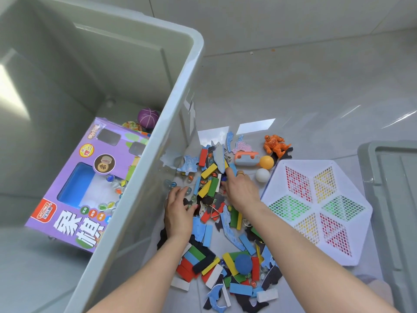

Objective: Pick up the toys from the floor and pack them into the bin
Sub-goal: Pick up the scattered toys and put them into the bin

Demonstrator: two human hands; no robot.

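bin (144, 177) left – hexagonal board (316, 211) beside toys (216, 199)

Home, tiled floor (293, 86), scattered toys (216, 222)

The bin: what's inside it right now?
Inside the bin lie a purple game box, a purple ball and something colourful beside the ball. Loose marbles rest on the box. Whatever lies under the box is hidden.
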